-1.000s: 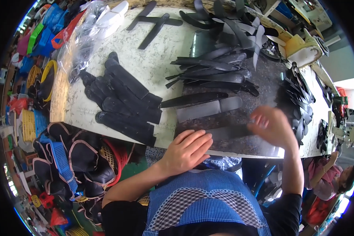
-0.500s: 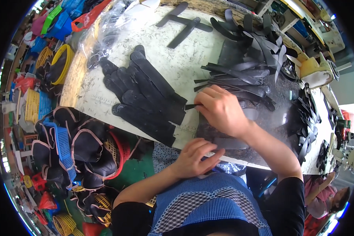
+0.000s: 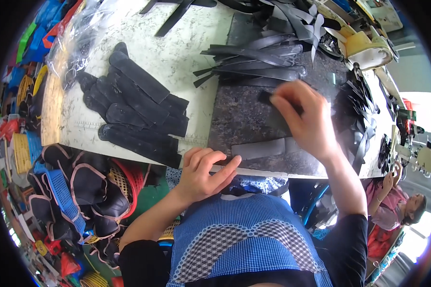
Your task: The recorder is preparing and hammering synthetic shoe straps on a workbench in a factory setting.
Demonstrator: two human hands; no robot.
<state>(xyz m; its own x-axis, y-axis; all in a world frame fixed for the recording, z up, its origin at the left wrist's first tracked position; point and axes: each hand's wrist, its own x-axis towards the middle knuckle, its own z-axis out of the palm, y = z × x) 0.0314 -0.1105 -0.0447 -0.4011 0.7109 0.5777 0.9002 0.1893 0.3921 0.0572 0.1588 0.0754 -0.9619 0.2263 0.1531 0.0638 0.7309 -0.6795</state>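
Head view: scuffed white table [image 3: 148,45], cluttered room [image 3: 409,79]; dark strip [image 3: 265,97] in pinch of right hand [image 3: 305,117] (left hand [image 3: 201,176] loosely spread).

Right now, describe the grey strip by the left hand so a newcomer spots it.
On the white table, find the dark mottled slab. Along its near edge, by the left hand, a grey strip lies flat. It is paler than the piled black strips beyond and lies apart from them.
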